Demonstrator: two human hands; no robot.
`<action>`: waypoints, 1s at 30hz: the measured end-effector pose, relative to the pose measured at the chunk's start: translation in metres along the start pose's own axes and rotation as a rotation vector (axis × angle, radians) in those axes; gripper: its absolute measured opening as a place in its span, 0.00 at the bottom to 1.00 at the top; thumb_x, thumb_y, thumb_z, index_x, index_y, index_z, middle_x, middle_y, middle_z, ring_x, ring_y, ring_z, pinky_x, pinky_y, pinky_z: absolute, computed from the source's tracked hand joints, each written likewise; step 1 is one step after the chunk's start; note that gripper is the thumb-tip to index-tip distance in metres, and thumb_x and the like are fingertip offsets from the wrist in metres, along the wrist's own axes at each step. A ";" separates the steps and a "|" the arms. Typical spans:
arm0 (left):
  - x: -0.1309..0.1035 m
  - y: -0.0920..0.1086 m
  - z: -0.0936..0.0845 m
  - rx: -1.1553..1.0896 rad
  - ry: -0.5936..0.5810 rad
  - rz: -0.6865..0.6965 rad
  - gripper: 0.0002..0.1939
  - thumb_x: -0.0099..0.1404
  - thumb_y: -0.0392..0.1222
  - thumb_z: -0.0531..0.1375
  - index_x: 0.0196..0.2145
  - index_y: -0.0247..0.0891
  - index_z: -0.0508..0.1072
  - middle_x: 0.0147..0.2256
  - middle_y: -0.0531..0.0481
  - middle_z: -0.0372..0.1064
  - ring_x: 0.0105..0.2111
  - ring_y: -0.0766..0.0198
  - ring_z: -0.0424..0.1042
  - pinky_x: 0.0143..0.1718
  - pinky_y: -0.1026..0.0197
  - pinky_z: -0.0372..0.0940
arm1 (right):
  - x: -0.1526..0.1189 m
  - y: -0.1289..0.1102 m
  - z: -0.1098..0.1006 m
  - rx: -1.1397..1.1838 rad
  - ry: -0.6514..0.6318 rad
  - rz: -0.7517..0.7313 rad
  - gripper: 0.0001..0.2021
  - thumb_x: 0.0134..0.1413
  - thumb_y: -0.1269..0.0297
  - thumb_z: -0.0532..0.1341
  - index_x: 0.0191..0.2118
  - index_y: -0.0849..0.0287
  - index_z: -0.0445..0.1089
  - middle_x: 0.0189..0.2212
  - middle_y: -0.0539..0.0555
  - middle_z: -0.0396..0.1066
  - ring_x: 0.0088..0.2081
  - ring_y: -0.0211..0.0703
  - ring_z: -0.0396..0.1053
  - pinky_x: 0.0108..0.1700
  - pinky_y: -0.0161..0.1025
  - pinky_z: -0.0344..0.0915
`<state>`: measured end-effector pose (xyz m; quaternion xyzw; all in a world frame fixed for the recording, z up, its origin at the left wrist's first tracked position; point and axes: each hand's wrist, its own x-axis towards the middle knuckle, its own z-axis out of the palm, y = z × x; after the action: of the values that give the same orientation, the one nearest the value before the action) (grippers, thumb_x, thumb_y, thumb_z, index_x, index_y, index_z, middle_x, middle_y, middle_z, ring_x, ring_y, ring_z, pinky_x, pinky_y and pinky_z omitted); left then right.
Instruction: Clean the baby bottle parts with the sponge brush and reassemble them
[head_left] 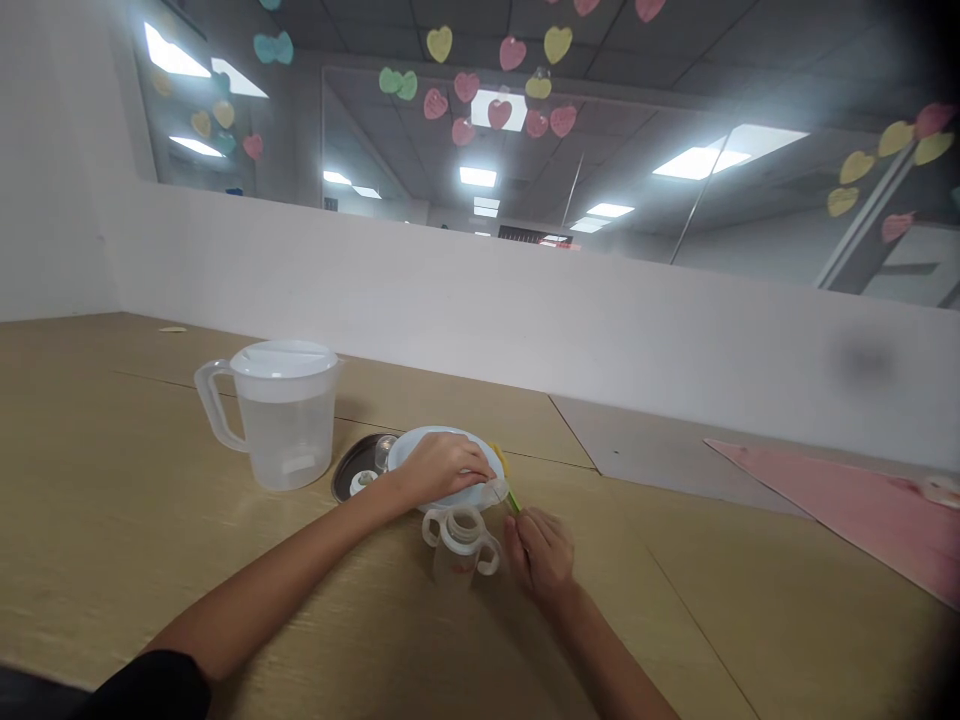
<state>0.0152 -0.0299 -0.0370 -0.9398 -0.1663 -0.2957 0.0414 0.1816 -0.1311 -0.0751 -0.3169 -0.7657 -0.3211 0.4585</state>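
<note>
Over the light blue plate (405, 447), my left hand (442, 468) is closed, its fingertips pinching a small clear piece (495, 490) whose exact kind I cannot make out. My right hand (541, 548) is wrapped round a thin green stick (513, 501), its upper end meeting the clear piece. Between my forearms a two-handled baby bottle (456, 562) stands upright with its mouth uncovered. To the left of the plate, a dark round tray (341, 478) bears a white bottle collar (364, 482) and a clear dome cap (385, 452).
A lidded translucent pitcher (289, 440) stands on the wooden table (135, 480), left of the tray. Something yellow (500, 458) lies behind the plate. A pink sheet (862, 510) lies at the right. A white wall (450, 300) with windows above closes off the back.
</note>
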 end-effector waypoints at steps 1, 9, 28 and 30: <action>0.000 -0.001 0.001 -0.023 -0.010 -0.009 0.11 0.66 0.43 0.54 0.38 0.45 0.77 0.38 0.55 0.75 0.37 0.67 0.72 0.38 0.66 0.61 | 0.001 0.000 -0.001 -0.002 0.000 -0.016 0.16 0.58 0.77 0.51 0.21 0.56 0.51 0.15 0.44 0.51 0.19 0.34 0.47 0.23 0.34 0.45; -0.002 -0.013 0.002 -0.108 -0.017 -0.079 0.10 0.65 0.43 0.56 0.39 0.46 0.77 0.39 0.54 0.75 0.38 0.67 0.72 0.38 0.67 0.61 | 0.003 -0.003 -0.003 0.033 0.053 -0.027 0.17 0.58 0.78 0.51 0.21 0.56 0.48 0.15 0.44 0.49 0.19 0.34 0.46 0.23 0.35 0.44; -0.007 -0.045 -0.003 0.014 -0.125 -0.336 0.11 0.63 0.38 0.55 0.38 0.39 0.77 0.38 0.45 0.75 0.37 0.62 0.72 0.37 0.64 0.61 | -0.002 0.005 -0.017 0.014 0.079 0.126 0.16 0.60 0.75 0.47 0.21 0.55 0.49 0.16 0.45 0.49 0.19 0.35 0.48 0.22 0.35 0.47; -0.009 -0.050 -0.001 0.021 -0.137 -0.337 0.11 0.63 0.37 0.55 0.37 0.38 0.77 0.37 0.45 0.75 0.37 0.61 0.72 0.37 0.64 0.61 | -0.003 0.010 -0.014 0.001 0.112 0.171 0.17 0.60 0.75 0.48 0.21 0.56 0.48 0.16 0.45 0.48 0.18 0.34 0.47 0.22 0.36 0.46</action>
<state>-0.0090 0.0139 -0.0422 -0.9162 -0.3268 -0.2318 -0.0101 0.1976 -0.1366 -0.0709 -0.3624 -0.7094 -0.2975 0.5263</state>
